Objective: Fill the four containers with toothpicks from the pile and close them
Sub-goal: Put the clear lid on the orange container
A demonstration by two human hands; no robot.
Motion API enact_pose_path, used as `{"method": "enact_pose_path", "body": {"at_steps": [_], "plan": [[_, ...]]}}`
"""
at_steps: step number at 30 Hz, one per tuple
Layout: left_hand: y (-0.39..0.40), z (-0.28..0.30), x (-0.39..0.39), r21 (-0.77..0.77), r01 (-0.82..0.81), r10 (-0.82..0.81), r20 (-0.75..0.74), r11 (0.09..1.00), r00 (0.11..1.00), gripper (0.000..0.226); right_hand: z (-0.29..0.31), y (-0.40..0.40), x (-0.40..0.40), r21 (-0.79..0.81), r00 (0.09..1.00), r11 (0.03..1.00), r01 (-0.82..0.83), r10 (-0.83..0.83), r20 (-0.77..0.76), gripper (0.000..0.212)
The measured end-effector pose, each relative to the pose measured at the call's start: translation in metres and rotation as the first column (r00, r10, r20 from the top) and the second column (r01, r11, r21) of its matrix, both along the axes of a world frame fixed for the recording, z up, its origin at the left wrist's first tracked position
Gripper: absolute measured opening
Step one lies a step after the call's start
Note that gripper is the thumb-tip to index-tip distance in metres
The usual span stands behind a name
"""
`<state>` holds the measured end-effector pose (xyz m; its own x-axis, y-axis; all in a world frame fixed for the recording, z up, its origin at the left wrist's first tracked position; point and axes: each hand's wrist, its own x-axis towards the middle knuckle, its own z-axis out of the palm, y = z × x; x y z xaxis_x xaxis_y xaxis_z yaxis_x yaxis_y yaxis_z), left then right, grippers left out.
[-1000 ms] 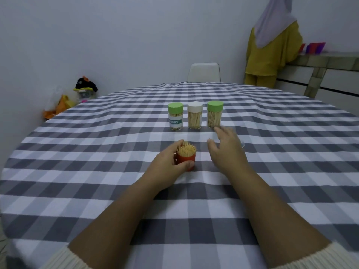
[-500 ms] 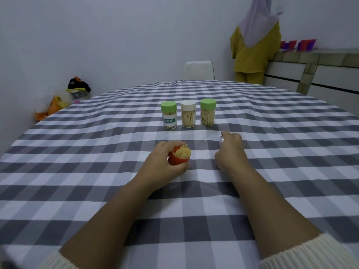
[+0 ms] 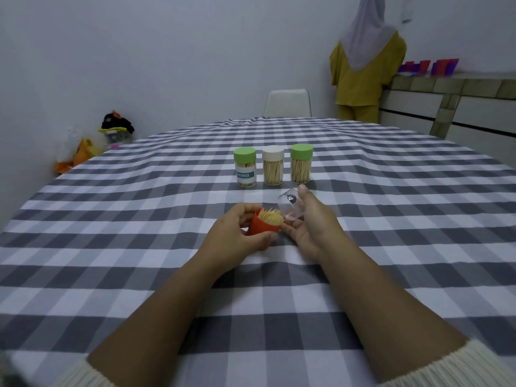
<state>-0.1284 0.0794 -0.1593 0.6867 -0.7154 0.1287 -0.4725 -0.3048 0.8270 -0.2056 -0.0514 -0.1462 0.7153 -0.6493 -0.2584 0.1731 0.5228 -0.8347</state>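
Left hand (image 3: 237, 236) grips orange toothpick-filled cap (image 3: 262, 226), mouth tilted right; right hand (image 3: 310, 222) holds clear plastic tube (image 3: 289, 209) just beside, open end facing it.

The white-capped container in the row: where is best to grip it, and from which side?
Probably grip the white-capped container by its cap, from above. It stands upright, with green-capped containers close on both sides, so only the top, front and back are free.

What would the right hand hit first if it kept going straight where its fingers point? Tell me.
Probably the orange container of toothpicks in the left hand: the right hand aims its clear cover leftward at it, almost touching; depth unclear.
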Motion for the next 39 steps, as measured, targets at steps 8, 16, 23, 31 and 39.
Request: {"method": "enact_pose_path", "body": {"at_steps": [8, 16, 23, 31, 39], "plan": [[0.000, 0.000, 0.003, 0.024, -0.024, 0.022, 0.079, 0.999, 0.997, 0.062, -0.002, 0.003, -0.002, 0.057, 0.986, 0.985, -0.164, 0.161, 0.049, 0.036], [0.002, -0.002, 0.007, 0.051, -0.018, 0.013, 0.089, 0.999, 0.996, 0.063, -0.005, 0.004, -0.002, 0.036, 0.975, 0.975, -0.221, 0.220, 0.037, 0.038], [0.002, -0.003, 0.009, 0.070, -0.005, -0.002, 0.098, 0.998, 0.995, 0.066, -0.009, 0.005, 0.002, -0.036, 0.980, 0.979, -0.199, 0.199, -0.008, 0.034], [0.001, -0.005, 0.012, 0.091, -0.013, 0.003, 0.105, 0.996, 0.994, 0.065, -0.008, 0.004, 0.001, -0.001, 0.978, 0.978, -0.209, 0.209, 0.008, 0.026], [0.002, -0.004, 0.012, 0.081, -0.008, 0.005, 0.046, 0.997, 0.999, 0.063, -0.008, 0.004, -0.002, -0.031, 0.967, 0.968, -0.249, 0.250, 0.038, 0.033]]}}
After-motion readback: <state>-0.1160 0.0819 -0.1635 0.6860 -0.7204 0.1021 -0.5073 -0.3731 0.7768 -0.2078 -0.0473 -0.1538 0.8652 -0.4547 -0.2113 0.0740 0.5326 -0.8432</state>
